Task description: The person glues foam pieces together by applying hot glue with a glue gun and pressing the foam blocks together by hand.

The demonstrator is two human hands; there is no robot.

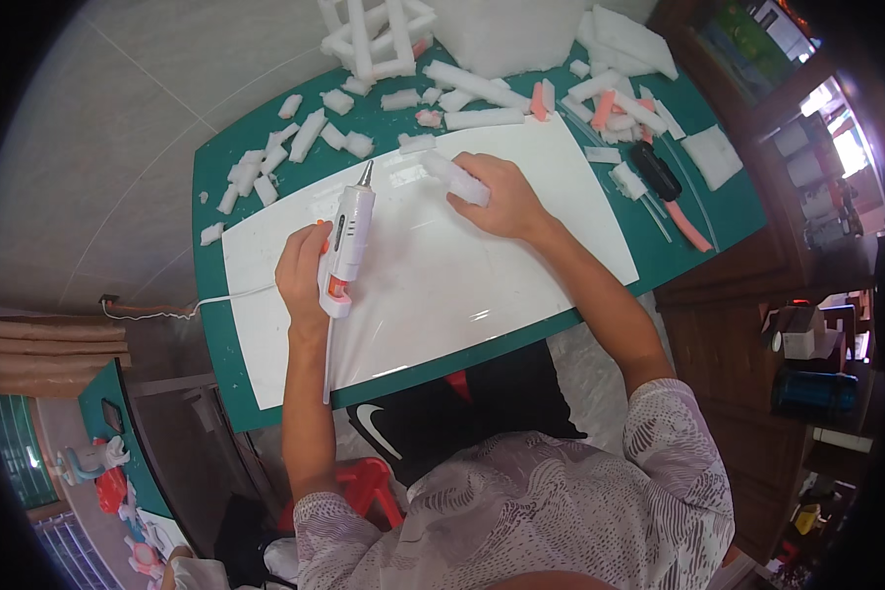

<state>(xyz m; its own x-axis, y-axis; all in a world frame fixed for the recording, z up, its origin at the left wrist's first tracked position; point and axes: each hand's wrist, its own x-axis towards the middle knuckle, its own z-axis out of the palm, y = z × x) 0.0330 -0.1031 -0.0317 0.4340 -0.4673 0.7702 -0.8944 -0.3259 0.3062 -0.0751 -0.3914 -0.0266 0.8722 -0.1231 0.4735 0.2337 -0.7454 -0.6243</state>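
Gripping a white glue gun (346, 239), the left hand (301, 272) rests mid-sheet. The right hand (501, 200) clasps a foam strip (454, 177) near the white sheet's (521, 265) far edge. Cut foam pieces (295, 138) lie unglued along the desk's (216, 177) far edge; one foam frame (376, 37) appears assembled.

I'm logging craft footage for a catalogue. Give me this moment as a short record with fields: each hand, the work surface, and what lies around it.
left hand: holds a white glue gun, nozzle pointing away from the person
right hand: holds a white foam piece down on the sheet
surface: white sheet on a green mat
cord: white, runs off the mat's left edge
scattered: white foam bits, pink bits, dark-handled tool
far edge: foam frame
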